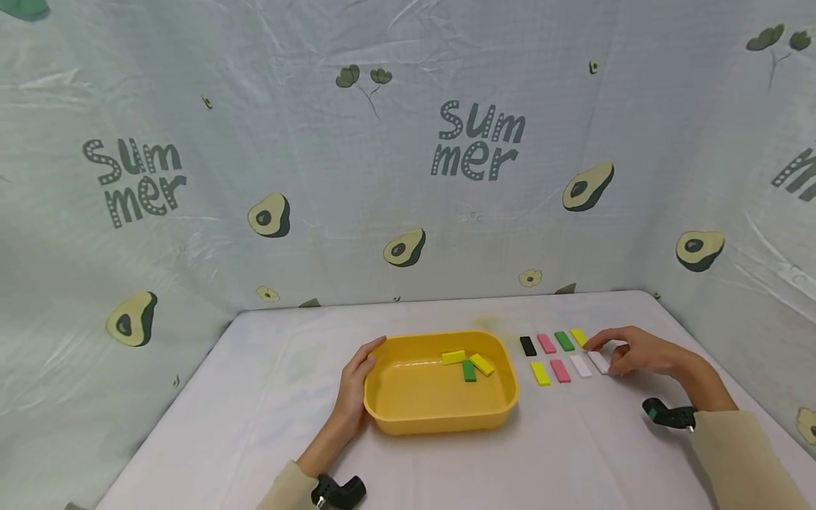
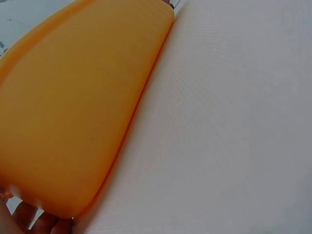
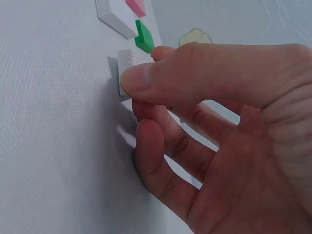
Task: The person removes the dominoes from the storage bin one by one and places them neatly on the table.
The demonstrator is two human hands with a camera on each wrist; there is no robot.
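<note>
My left hand (image 1: pixel 352 382) grips the left side of a yellow plastic tray (image 1: pixel 408 426); in the left wrist view its fingers (image 2: pixel 46 222) curl at the tray's edge. Inside lie two yellow blocks and one green block (image 1: pixel 469 370). At the right end of the block rows, my right hand (image 1: pixel 644 352) pinches a small white block (image 1: pixel 598 362) between thumb and fingers. The right wrist view shows the thumb against this block (image 3: pixel 125 59), close to the tabletop. Another white block (image 1: pixel 581 365) lies just left of it.
Two rows of flat blocks lie right of the tray: black (image 1: pixel 528 346), pink (image 1: pixel 546 343), green (image 1: pixel 564 341) and yellow (image 1: pixel 579 338) behind, yellow (image 1: pixel 540 373) and pink (image 1: pixel 559 370) in front. A white cloth covers the table (image 1: pixel 484 467); printed sheeting (image 1: pixel 319 142) stands around it.
</note>
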